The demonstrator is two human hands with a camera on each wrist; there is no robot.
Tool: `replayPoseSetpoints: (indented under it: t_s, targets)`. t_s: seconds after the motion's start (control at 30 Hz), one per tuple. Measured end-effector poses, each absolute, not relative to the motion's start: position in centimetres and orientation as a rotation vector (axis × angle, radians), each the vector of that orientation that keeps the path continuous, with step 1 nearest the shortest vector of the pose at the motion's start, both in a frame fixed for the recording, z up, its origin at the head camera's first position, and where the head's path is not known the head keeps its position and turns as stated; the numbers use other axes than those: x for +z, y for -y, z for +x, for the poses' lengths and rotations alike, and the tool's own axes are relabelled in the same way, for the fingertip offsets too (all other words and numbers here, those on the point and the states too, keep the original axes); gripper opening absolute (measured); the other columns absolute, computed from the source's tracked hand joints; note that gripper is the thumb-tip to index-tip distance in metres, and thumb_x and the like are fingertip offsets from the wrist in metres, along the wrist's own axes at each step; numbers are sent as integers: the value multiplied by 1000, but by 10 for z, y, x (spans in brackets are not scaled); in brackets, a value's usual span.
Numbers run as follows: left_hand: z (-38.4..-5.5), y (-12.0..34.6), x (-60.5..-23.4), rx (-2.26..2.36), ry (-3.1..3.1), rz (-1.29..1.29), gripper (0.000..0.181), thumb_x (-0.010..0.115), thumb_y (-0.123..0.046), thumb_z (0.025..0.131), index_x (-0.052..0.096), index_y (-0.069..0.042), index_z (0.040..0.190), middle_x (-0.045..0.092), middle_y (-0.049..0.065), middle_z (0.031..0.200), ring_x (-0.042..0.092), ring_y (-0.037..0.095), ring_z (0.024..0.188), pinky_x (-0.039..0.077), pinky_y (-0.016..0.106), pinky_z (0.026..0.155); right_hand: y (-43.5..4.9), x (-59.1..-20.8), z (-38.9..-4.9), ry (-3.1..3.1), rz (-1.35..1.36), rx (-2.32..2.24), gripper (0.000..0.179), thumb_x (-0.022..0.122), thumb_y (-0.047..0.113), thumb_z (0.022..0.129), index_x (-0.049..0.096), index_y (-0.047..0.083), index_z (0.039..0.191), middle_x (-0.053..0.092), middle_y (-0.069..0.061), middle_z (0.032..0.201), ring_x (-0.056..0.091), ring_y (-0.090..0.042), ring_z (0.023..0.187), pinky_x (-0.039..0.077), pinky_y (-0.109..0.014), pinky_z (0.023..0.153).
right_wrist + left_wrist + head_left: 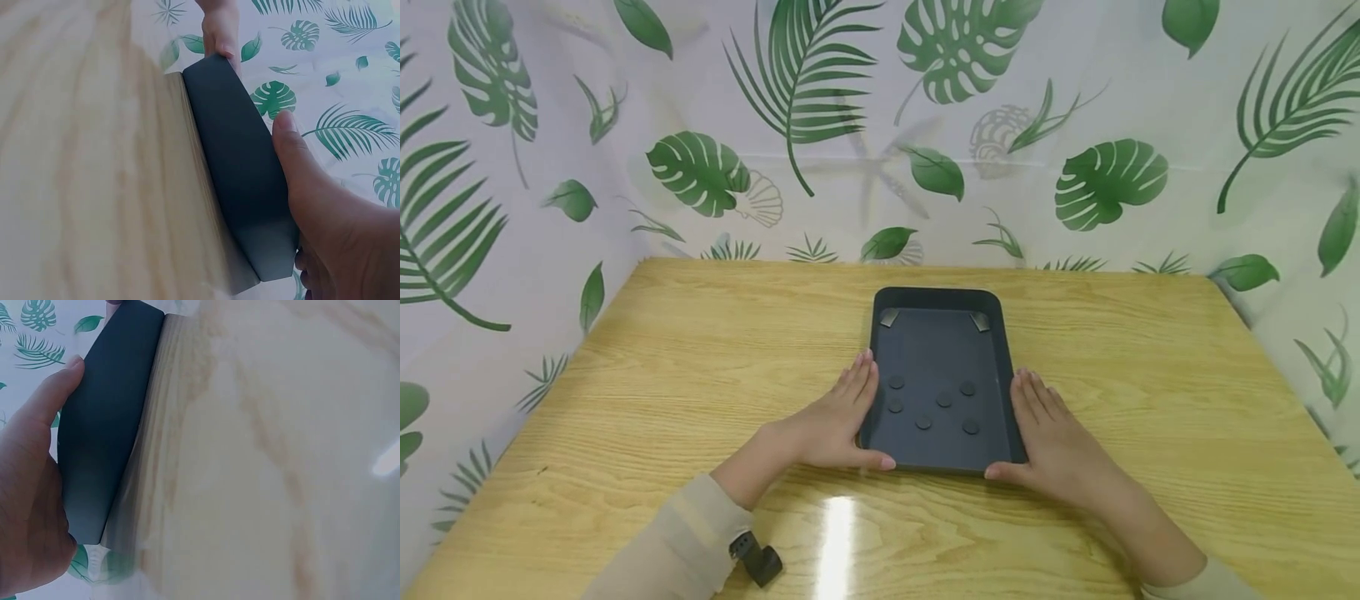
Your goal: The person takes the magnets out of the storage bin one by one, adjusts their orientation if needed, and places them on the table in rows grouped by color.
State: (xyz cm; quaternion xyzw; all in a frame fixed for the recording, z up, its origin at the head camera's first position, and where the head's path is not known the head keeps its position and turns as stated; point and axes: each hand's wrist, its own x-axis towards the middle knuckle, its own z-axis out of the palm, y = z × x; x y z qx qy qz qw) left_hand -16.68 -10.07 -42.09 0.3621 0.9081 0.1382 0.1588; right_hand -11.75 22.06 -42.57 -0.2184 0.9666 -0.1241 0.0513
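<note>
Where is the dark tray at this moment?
In the head view, the dark tray lies on the wooden table, slightly right of centre, between the left hand and the right hand.

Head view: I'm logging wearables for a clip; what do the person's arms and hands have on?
The left hand and right hand are bare, with no gloves or rings visible. The left sleeve is plain, light beige and long; the right sleeve barely shows. A small black, blocky device sits at the left cuff.
</note>
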Motion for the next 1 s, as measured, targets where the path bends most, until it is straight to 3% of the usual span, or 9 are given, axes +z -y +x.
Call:
replayPoseSetpoints:
  t_s: [0.2,0.4,0.8,1.0]
  targets:
    - [-167,100,-421,402,-2592,1043,117,54,-68,82,-14,4,147,-28,18,152,-27,24,140,-2,40,116,-221,-426,-115,-2993,-645,-336,115,55,69,79,8,-12,146,3,-30,154,2,-41,143,2,-47,116]
    - [-167,102,-419,416,-2582,1056,118,53,-69,82,-14,4,146,-28,19,151,-28,24,139,-2,42,116,-220,-427,-115,-2995,-662,-309,113,54,68,81,7,-11,147,3,-28,154,2,-40,144,-2,-43,116]
    - [-171,109,-424,504,-2532,1118,130,24,-92,67,-16,4,145,-30,19,151,-28,27,139,-3,44,115,-218,-425,-114,-2997,-685,-308,110,51,67,84,8,-12,147,3,-29,154,4,-41,143,4,-45,116]
    - [-175,111,-421,525,-2502,1139,124,20,-89,71,-17,3,146,-30,19,151,-27,27,140,-4,44,115,-219,-425,-113,-3005,-710,-307,109,52,66,84,8,-13,146,3,-30,153,1,-40,143,-2,-42,116]
